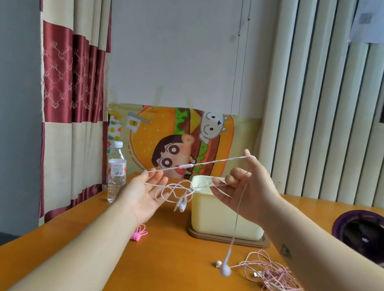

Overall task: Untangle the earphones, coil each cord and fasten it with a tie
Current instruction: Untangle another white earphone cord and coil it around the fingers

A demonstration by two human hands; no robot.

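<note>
A white earphone cord [208, 163] is stretched in the air between my hands, with its inline remote near the middle. My left hand [146, 191], palm up with fingers spread, has the cord running across its fingertips. My right hand [247, 186] is raised, the cord looped over its thumb and pinched by curled fingers. A tangle of loops with an earbud and plug [180, 204] hangs between the hands. One white earbud [225, 270] dangles from the right hand just above the table. A pink earphone tangle [277, 282] lies on the table under my right forearm.
A cream plastic tub [222, 218] on a brown base stands behind the hands. A small pink coiled tie [138, 233] lies by my left wrist. A water bottle [116, 173] stands at the table's left edge. A dark round object [369, 239] sits at the right. A loose white earbud [218, 264] lies on the orange table [164, 279].
</note>
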